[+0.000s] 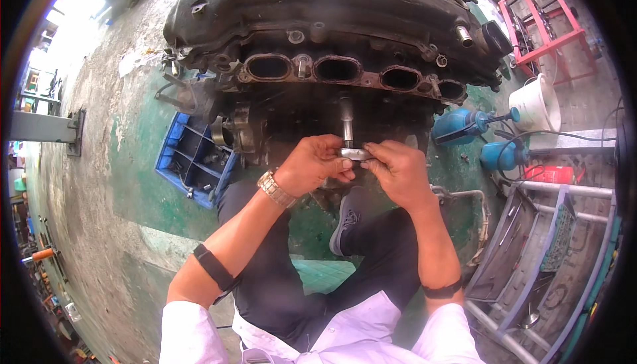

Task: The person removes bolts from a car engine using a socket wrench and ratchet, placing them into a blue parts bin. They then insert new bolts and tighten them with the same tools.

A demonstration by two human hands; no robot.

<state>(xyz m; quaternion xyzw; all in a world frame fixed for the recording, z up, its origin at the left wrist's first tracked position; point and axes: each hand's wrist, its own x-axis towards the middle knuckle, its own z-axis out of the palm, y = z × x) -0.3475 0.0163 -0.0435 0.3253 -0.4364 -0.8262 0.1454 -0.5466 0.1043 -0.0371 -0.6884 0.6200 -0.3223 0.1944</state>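
In front of me stands a dark, grimy engine, with a row of oval ports along its near side. Below the ports, a chrome socket on an extension reaches up toward the engine's underside. At its near end is the shiny head of a ratchet wrench. My left hand pinches this head from the left, thumb and fingers closed. From the right, my right hand grips it between thumb and fingertips. The fingers partly hide the wrench, and I cannot make out its handle.
A blue divided tray with small parts lies on the floor at left. To the right are two blue pump bottles, a white bucket, a red metal stand and a metal-framed rack. My shoe is under the engine.
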